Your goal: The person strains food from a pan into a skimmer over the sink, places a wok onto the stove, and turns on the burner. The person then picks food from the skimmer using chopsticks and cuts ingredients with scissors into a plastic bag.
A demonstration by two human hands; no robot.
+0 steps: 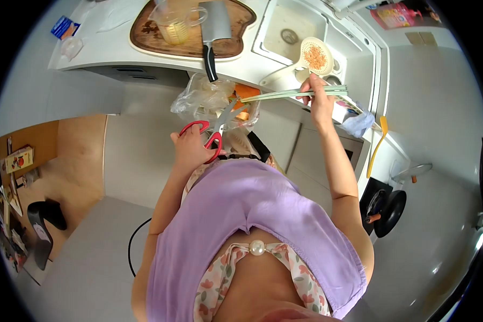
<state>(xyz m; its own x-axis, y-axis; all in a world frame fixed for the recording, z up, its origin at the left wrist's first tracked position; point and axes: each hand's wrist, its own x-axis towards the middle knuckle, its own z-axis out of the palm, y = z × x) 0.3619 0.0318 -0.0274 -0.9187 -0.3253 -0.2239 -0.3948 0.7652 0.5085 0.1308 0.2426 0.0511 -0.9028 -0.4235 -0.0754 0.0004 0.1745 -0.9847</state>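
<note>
My left hand [190, 146] holds red-handled scissors [218, 129], their blades parted and pointing up toward the counter. In my right hand [317, 96] is a bunch of long, thin, pale green stalks [284, 94]. The far end of the stalks lies by the scissor blades, over a clear plastic bag [198, 99] below the counter edge. Orange and pale scraps [243, 114] show inside the bag. Whether the blades touch the stalks is hard to tell.
A cutting board [145, 33] carries a cleaver [216, 24] and a measuring cup [174, 27]. A strainer [315, 56] with small orange pieces rests over the sink [284, 32]. A yellow utensil [378, 147], a blue cloth [358, 123] and black pans [390, 213] are at right.
</note>
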